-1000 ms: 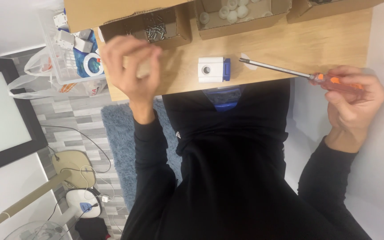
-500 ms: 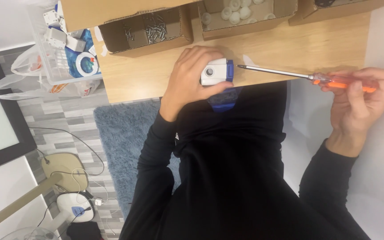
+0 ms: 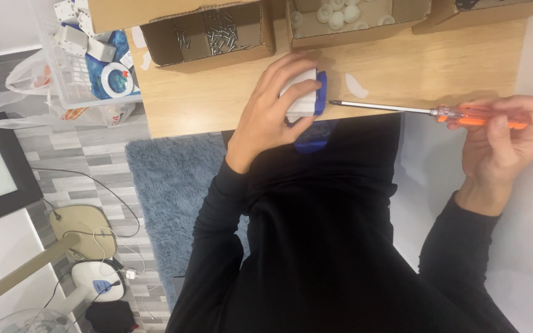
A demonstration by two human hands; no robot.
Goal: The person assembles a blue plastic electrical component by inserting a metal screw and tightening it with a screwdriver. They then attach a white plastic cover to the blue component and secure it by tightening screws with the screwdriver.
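At the near edge of the wooden table (image 3: pixel 217 102), right against the person's dark-clothed body, the left hand (image 3: pixel 276 105) is clamped over a small white and blue block (image 3: pixel 306 95). Its fingers (image 3: pixel 291 68) curl over the top and far side, closed snugly around the block, which seems meant to pin it flat against the tabletop so it cannot slide. Most of the block is hidden under the palm; what shows is a boxy white plastic body with a bright blue piece along its right side, and another blue part peeking out below the table edge.

Off to the right, the right hand (image 3: pixel 504 142) holds a screwdriver (image 3: pixel 427 111) by its translucent orange handle, fingers wrapped shut around it. The long thin metal shaft lies nearly level, pointing left, with its tip close beside the blue side of the block but not quite touching it as far as I can tell. Held that way, the tool lines up with the block's right face.

Farther back on the table stand open cardboard boxes: one (image 3: pixel 208 34) holding a scatter of small metal screws, and another (image 3: pixel 353 21) with small white rounded parts. At the far left a clear plastic bin (image 3: pixel 84 55) holds more white blocks and assorted bits. Below the table lies a blue-grey rug (image 3: pixel 168 197) on a grey plank floor.
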